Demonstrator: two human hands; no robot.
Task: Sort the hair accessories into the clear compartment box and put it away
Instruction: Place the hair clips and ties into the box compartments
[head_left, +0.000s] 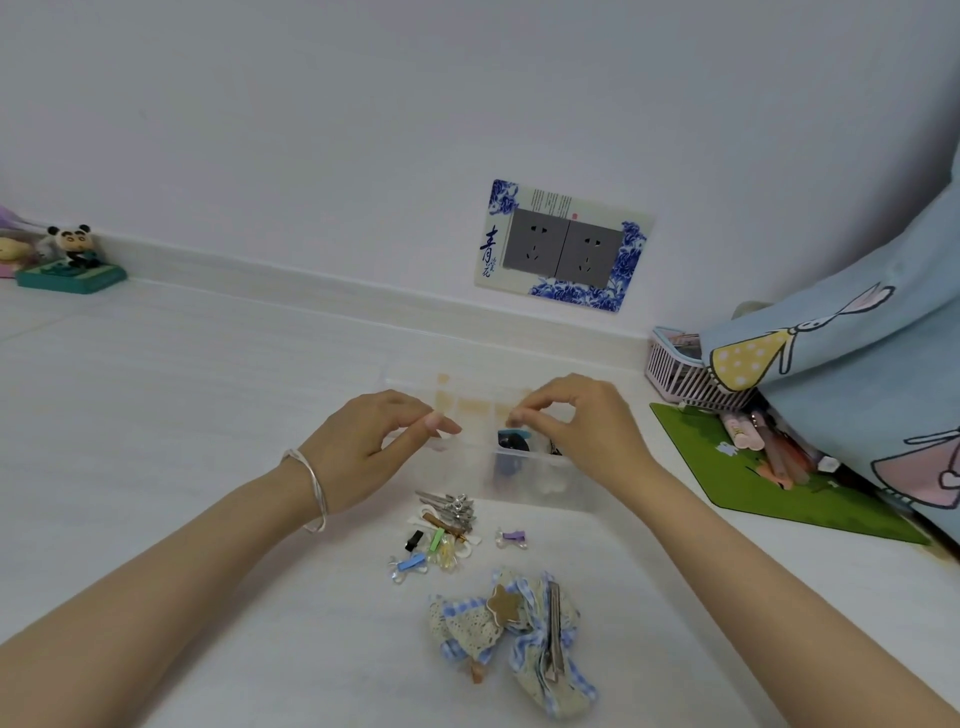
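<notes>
White counter blurs the clear box (540, 480); left hand (363, 447) and right hand (582, 421) pinch its barely visible lid.

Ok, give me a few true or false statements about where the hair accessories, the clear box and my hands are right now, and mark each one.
1. Both hands are at the clear plastic compartment box. True: the left hand and right hand are over it.
2. The silver metal hair clips are already in the box. False: they lie loose on the white surface, in front of it.
3. The two blue gingham lace bows lie nearest the camera. True.
4. The small purple clip sits left of the small green clip. False: it sits to its right.
5. The silver bangle is on the right wrist. False: it is on the left.
</notes>
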